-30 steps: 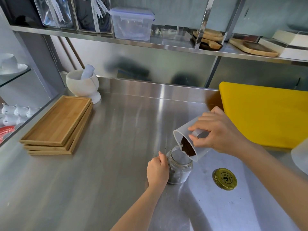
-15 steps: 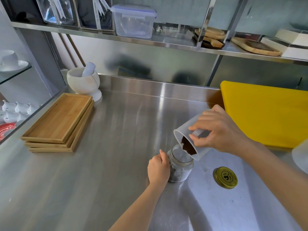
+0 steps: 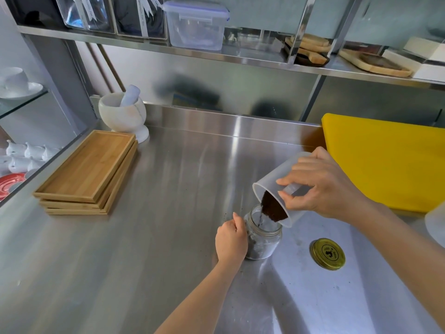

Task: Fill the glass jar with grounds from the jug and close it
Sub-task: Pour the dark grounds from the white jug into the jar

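A small clear glass jar (image 3: 265, 239) stands upright on the steel counter with a thin layer of dark grounds at its bottom. My left hand (image 3: 231, 239) grips its left side. My right hand (image 3: 320, 186) holds a translucent plastic jug (image 3: 274, 179) tilted steeply, mouth down-left over the jar's opening. Dark brown grounds (image 3: 273, 209) sit at the jug's lower lip and a thin stream falls into the jar. The gold metal lid (image 3: 328, 253) lies flat on the counter to the right of the jar.
A stack of bamboo trays (image 3: 86, 173) lies at the left, with a white mortar and pestle (image 3: 124, 113) behind it. A yellow cutting board (image 3: 390, 160) sits at the right. A translucent object (image 3: 435, 224) pokes in at the right edge. A shelf with containers runs overhead.
The jug has tipped a little further and the grounds have slid to its lip, now streaming into the jar. Both hands keep their holds.
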A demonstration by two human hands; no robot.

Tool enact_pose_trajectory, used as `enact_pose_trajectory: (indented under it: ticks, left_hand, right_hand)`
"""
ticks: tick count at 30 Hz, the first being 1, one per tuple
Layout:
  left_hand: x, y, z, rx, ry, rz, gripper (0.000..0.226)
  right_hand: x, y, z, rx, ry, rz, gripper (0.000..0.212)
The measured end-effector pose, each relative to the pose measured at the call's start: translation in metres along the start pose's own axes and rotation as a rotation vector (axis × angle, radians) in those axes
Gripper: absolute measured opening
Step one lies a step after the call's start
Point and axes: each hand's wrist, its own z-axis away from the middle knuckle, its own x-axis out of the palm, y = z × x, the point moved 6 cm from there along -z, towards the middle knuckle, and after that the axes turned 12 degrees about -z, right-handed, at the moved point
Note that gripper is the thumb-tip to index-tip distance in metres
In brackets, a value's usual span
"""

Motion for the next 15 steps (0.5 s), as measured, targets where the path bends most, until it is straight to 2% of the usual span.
enact_pose_trajectory:
  ticks: [15]
  left_hand:
    - [-0.0004,0.0014,-0.0002,0.016,0.0,0.0,0.055]
  right_hand:
    - [-0.003,0.0001,0.0025,-0.008,0.043,0.009,0.015]
